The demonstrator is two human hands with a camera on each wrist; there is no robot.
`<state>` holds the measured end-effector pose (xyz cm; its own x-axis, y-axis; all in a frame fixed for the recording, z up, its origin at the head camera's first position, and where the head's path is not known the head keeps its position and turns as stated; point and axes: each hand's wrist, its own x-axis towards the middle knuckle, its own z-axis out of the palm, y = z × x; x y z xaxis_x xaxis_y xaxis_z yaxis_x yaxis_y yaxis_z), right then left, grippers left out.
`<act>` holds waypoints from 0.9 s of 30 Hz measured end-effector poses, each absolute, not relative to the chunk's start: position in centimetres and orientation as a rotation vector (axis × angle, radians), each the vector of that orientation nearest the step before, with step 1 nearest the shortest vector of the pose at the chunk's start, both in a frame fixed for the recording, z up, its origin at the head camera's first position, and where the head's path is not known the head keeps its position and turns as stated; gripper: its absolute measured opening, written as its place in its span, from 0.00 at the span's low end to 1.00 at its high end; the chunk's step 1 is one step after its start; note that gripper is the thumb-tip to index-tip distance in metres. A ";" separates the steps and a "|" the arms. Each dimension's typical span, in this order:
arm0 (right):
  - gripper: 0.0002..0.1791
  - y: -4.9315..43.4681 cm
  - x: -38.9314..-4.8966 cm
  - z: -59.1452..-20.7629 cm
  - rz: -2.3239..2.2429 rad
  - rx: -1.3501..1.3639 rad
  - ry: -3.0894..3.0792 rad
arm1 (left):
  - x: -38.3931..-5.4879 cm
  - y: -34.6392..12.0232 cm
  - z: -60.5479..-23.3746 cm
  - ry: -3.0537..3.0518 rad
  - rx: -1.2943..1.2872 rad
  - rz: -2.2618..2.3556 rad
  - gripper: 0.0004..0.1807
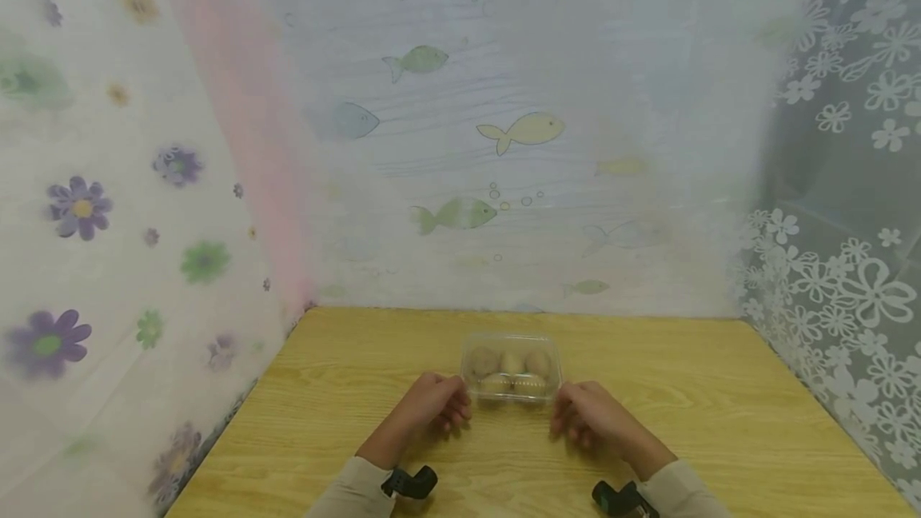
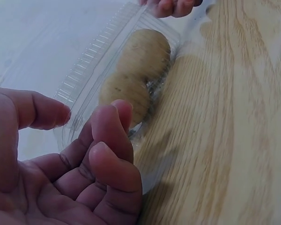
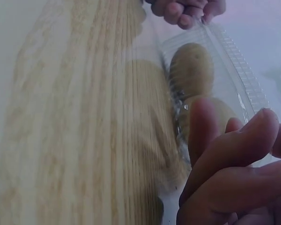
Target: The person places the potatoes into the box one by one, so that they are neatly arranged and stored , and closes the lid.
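A clear plastic container (image 1: 514, 399) with a ribbed rim stands on the wooden table, with several brown potatoes (image 1: 536, 362) inside. At its near left corner my left hand (image 1: 436, 403) pinches the rim, the other fingers curled loosely. My right hand (image 1: 588, 414) does likewise at the near right corner. In the left wrist view, two potatoes (image 2: 144, 54) show through the clear wall, behind my fingertips (image 2: 105, 124). The right wrist view has potatoes (image 3: 192, 68) beyond the bent fingers (image 3: 243, 145), which hide part of the container.
The yellow wood-grain table (image 1: 345, 366) runs back to a sheet printed with fish (image 1: 453, 214). Flowered curtains (image 1: 79, 206) hang at the left, and white-flowered sheer (image 1: 874, 294) at the right. Each wrist wears a black camera mount (image 1: 412, 483).
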<state>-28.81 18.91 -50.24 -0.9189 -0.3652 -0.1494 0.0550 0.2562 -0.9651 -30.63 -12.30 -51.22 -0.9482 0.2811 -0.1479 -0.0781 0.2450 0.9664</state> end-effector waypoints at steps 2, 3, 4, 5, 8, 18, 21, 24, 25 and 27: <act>0.19 18.8 -28.7 -50.2 -1.708 -0.282 2.177 | -30.5 -12.2 -51.2 2.210 0.179 1.769 0.21; 0.19 18.8 -28.6 -50.2 -1.710 -0.279 2.171 | -30.4 -12.2 -51.2 2.200 0.174 1.774 0.21; 0.19 18.8 -28.6 -50.2 -1.712 -0.272 2.165 | -30.4 -12.1 -51.2 2.192 0.170 1.779 0.21; 0.19 18.8 -28.5 -50.2 -1.715 -0.266 2.160 | -30.3 -12.1 -51.2 2.182 0.165 1.786 0.21; 0.19 18.8 -28.5 -50.3 -1.721 -0.253 2.154 | -30.1 -11.9 -51.1 2.172 0.161 1.800 0.21; 0.19 19.1 -28.3 -50.0 -1.717 -0.304 2.141 | -29.6 -11.6 -51.0 2.155 0.162 1.836 0.18; 0.19 19.3 -28.1 -49.9 -1.713 -0.339 2.129 | -29.4 -11.5 -50.9 2.145 0.152 1.845 0.19; 0.19 19.5 -28.1 -50.0 -1.708 -0.358 2.123 | -29.3 -11.4 -50.9 2.140 0.138 1.853 0.19; 0.20 19.5 -28.1 -50.0 -1.707 -0.358 2.119 | -29.2 -11.4 -51.0 2.136 0.131 1.856 0.19; 0.19 19.6 -28.0 -50.0 -1.701 -0.349 2.124 | -29.1 -11.4 -51.1 2.128 0.121 1.867 0.18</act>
<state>-28.04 19.63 -50.04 -0.8907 -0.4297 -0.1487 0.0510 0.2305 -0.9717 -29.10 -11.40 -51.08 -0.9493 0.2624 -0.1729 -0.1372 0.1489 0.9793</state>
